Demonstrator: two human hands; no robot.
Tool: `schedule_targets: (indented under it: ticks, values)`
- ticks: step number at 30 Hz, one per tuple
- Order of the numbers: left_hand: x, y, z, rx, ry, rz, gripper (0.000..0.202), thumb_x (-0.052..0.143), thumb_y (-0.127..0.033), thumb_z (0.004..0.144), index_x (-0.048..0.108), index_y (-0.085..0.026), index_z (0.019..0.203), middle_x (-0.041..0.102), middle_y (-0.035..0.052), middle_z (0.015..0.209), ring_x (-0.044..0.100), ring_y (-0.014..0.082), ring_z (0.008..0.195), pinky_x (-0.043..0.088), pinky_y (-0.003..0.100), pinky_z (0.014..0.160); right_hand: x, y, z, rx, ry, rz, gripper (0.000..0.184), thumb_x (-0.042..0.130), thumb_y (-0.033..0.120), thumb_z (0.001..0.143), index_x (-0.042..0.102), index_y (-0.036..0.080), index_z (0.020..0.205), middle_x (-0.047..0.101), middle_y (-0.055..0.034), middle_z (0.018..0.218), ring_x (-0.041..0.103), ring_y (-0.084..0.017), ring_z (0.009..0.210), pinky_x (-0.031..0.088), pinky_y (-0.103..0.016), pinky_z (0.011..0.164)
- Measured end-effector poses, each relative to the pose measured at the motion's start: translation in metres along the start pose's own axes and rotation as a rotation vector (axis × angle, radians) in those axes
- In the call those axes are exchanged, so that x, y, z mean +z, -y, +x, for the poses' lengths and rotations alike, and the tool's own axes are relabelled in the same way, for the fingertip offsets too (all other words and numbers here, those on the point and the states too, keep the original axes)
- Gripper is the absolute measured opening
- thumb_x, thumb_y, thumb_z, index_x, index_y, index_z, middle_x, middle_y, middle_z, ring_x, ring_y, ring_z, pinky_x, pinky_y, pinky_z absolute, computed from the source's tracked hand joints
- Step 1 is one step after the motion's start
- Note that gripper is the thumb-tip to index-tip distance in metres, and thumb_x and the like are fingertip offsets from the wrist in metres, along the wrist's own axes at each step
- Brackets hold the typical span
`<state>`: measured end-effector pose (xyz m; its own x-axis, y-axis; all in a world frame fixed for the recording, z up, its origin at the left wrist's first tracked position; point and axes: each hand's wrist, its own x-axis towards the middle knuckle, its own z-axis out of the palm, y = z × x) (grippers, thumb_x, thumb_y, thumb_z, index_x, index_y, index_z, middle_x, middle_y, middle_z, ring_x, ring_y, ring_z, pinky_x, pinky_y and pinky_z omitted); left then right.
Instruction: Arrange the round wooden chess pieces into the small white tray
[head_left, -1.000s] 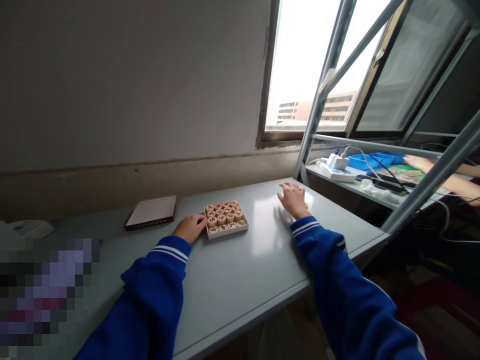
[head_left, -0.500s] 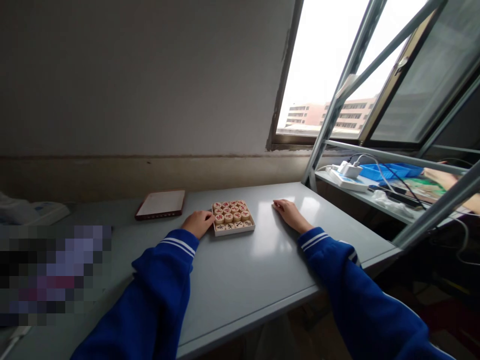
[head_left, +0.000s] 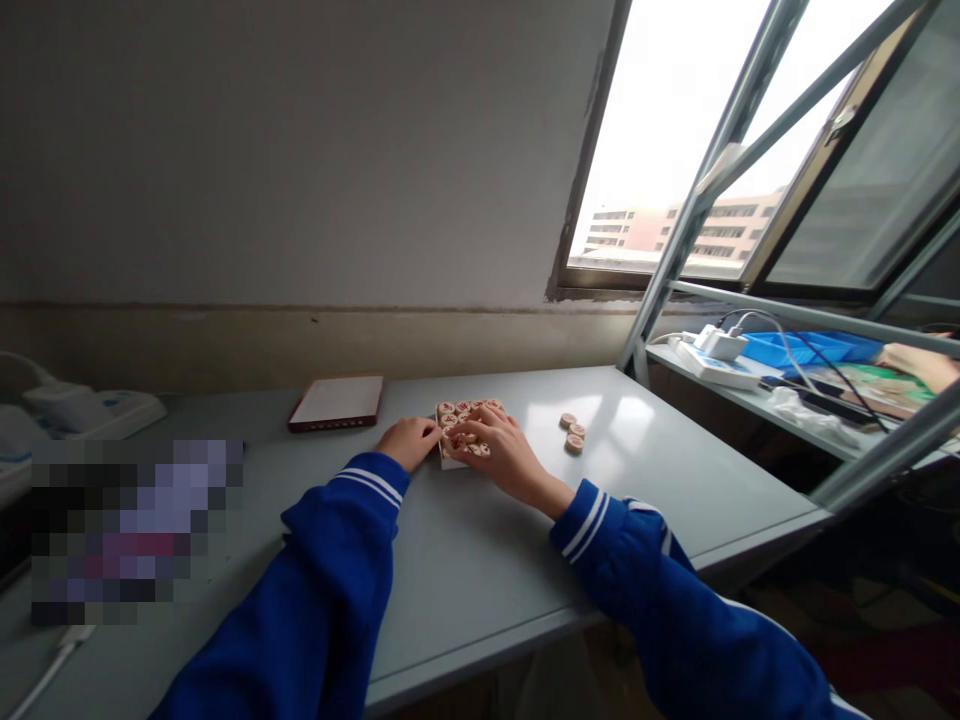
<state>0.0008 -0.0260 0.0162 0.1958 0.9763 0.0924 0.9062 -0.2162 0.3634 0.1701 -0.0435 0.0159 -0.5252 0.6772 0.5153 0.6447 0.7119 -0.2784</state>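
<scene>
A small white box [head_left: 444, 462] packed with round wooden chess pieces [head_left: 459, 409] sits on the grey table [head_left: 480, 560]. My left hand [head_left: 409, 441] rests curled against the box's left side, holding it steady. My right hand [head_left: 501, 450] lies over the box with its fingers bent down onto the pieces; whether it grips one is hidden. Three loose chess pieces [head_left: 573, 432] lie on the table to the right of the box, away from both hands.
A dark-rimmed tablet-like slab [head_left: 337, 402] lies behind the box. A power strip [head_left: 90, 410] sits far left. Right of the table a metal rack [head_left: 780, 400] holds a charger, cables and blue trays; another person's hand [head_left: 919, 365] rests there.
My right hand has left the table's right side and moved left onto the box. Three pieces now lie where that hand was. The left hand stays at the box.
</scene>
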Motion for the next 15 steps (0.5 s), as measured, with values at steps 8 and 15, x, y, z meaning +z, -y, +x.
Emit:
schedule_targets:
  ticks: [8, 15]
  values:
    - [0.001, 0.002, 0.001, 0.006, 0.003, -0.005, 0.033, 0.035, -0.031, 0.078, 0.064, -0.019, 0.072, 0.066, 0.006, 0.079, 0.056, 0.0185, 0.076, 0.034, 0.025, 0.063, -0.01, -0.001, -0.002, 0.068, 0.042, -0.111, 0.025, 0.052, 0.042, 0.079, 0.056, 0.026, 0.099, 0.058, -0.0021, 0.097, 0.048, -0.018, 0.091, 0.029, -0.03, 0.073]
    - [-0.01, 0.009, 0.003, 0.014, 0.149, -0.162, 0.044, 0.032, -0.043, 0.076, 0.061, -0.017, 0.057, 0.061, 0.0048, 0.064, 0.054, 0.017, 0.068, 0.035, 0.026, 0.07, -0.046, -0.062, -0.019, 0.519, -0.034, -0.625, 0.024, 0.048, 0.027, 0.081, 0.057, 0.017, 0.1, 0.055, -0.0105, 0.098, 0.047, -0.025, 0.092, 0.029, -0.036, 0.073]
